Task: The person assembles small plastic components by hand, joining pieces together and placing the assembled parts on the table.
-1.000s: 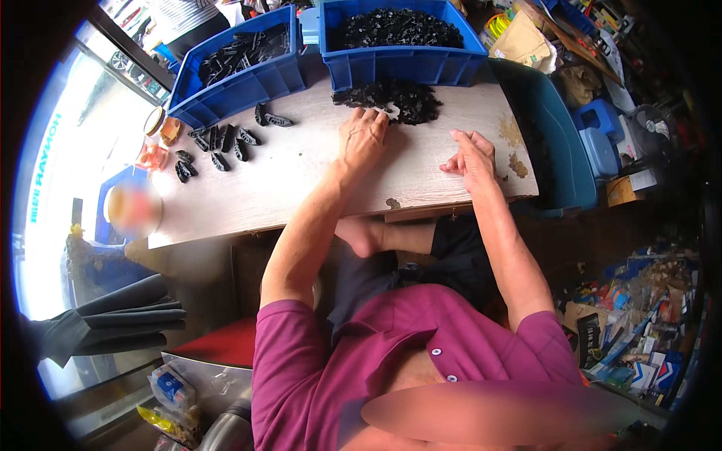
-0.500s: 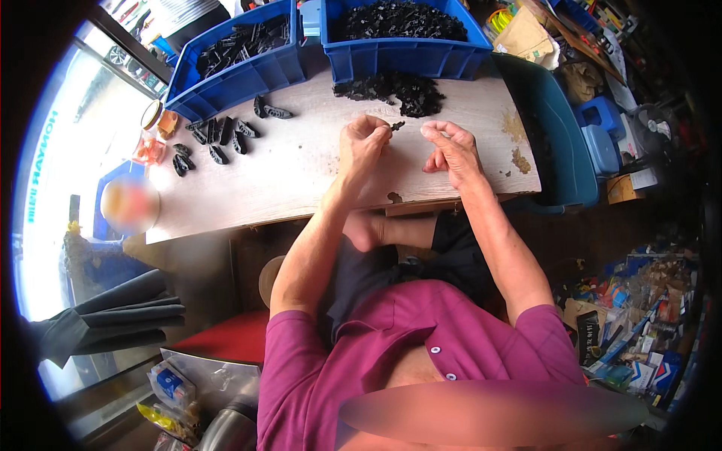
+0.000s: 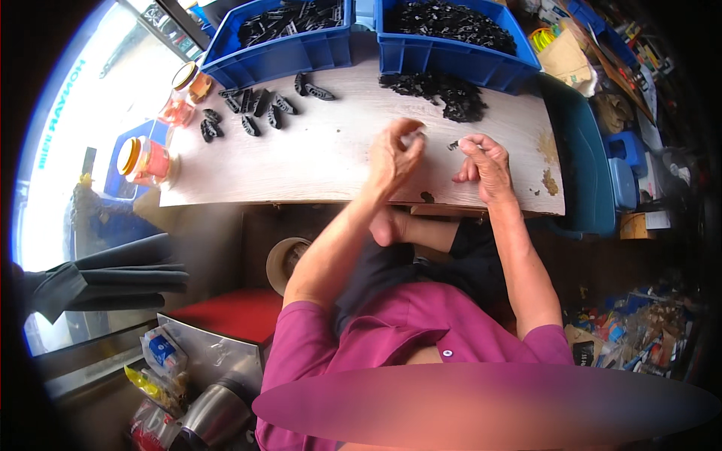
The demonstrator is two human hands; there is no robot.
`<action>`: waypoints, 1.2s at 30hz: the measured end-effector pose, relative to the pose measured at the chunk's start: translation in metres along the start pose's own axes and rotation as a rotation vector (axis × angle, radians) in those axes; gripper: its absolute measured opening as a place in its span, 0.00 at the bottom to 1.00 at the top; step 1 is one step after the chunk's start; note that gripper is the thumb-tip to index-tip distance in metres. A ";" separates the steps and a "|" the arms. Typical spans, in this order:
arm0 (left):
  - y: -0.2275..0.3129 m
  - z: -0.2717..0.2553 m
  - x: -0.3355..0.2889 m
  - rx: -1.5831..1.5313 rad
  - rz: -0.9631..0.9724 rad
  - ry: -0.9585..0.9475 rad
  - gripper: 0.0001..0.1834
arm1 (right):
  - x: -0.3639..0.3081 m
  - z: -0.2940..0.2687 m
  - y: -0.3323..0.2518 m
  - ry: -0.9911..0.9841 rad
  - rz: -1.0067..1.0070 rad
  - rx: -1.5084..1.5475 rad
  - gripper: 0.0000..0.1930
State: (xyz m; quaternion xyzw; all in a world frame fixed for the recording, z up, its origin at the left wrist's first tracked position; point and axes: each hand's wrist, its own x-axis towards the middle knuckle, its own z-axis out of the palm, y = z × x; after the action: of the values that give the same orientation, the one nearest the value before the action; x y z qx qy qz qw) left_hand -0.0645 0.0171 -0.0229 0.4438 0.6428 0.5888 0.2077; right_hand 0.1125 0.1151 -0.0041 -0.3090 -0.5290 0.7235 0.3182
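Thumb and fingertips of my right hand (image 3: 487,167) pinch a small black plastic part (image 3: 453,146), which sticks out to the left over the table. To its left, my left hand (image 3: 396,156) is raised with thumb and forefinger apart and curved. Its fingers are slightly blurred, and I see nothing held in them. Just beyond the hands lies a loose pile of small black parts (image 3: 460,101). Farther left on the table (image 3: 316,161) rest several longer black plastic pieces (image 3: 274,114), some of them oval with openings.
Two blue bins stand along the far edge, one with long black pieces (image 3: 278,51), the other (image 3: 459,62) full of small black parts. Lidded jars (image 3: 150,161) stand at the left end. A teal tub (image 3: 590,188) adjoins the right end; a red seat (image 3: 233,319) is lower left.
The small black part has passed from my left hand's pinch to my right fingertips. My left fingers have parted. The whole view has shifted, so the table appears farther right.
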 end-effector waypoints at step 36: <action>-0.026 -0.060 -0.016 -0.253 -0.005 0.216 0.12 | 0.000 0.003 0.008 0.068 -0.083 0.041 0.08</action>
State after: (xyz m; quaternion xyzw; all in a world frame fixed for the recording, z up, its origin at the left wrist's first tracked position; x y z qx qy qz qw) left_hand -0.1121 -0.0278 -0.0381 0.3463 0.5834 0.7088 0.1930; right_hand 0.1090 0.1112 -0.0109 -0.3046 -0.5152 0.7095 0.3719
